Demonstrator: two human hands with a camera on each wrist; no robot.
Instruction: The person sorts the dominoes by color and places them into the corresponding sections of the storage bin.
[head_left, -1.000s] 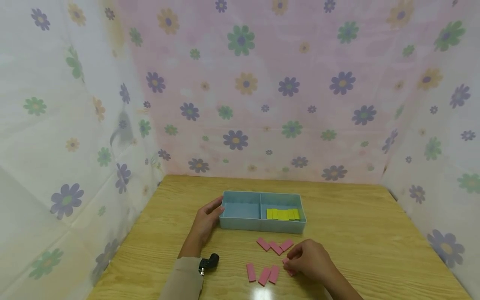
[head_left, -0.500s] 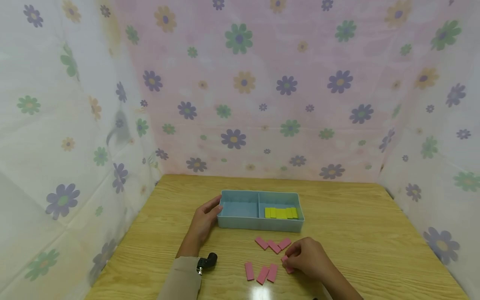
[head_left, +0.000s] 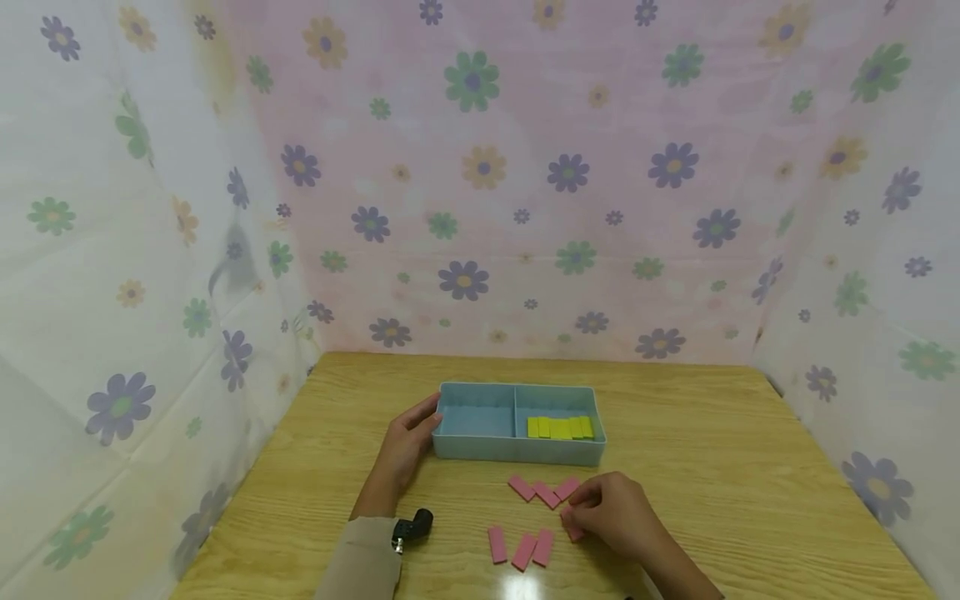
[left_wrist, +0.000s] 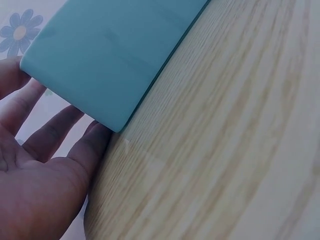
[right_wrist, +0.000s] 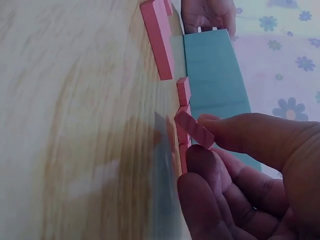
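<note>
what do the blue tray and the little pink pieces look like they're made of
The blue tray looks like moulded plastic: smooth matte walls, rounded corners, even colour. The pink pieces seem to be plastic or painted wood: flat, rigid slabs with crisp edges and a dull finish; the one the right hand pinches keeps its shape. Which, I cannot tell.

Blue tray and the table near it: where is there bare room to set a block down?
The blue tray has its left compartment bare; yellow blocks fill the right one. Bare table lies right of the tray. It is crowded in front, where pink blocks and the right hand sit.
</note>
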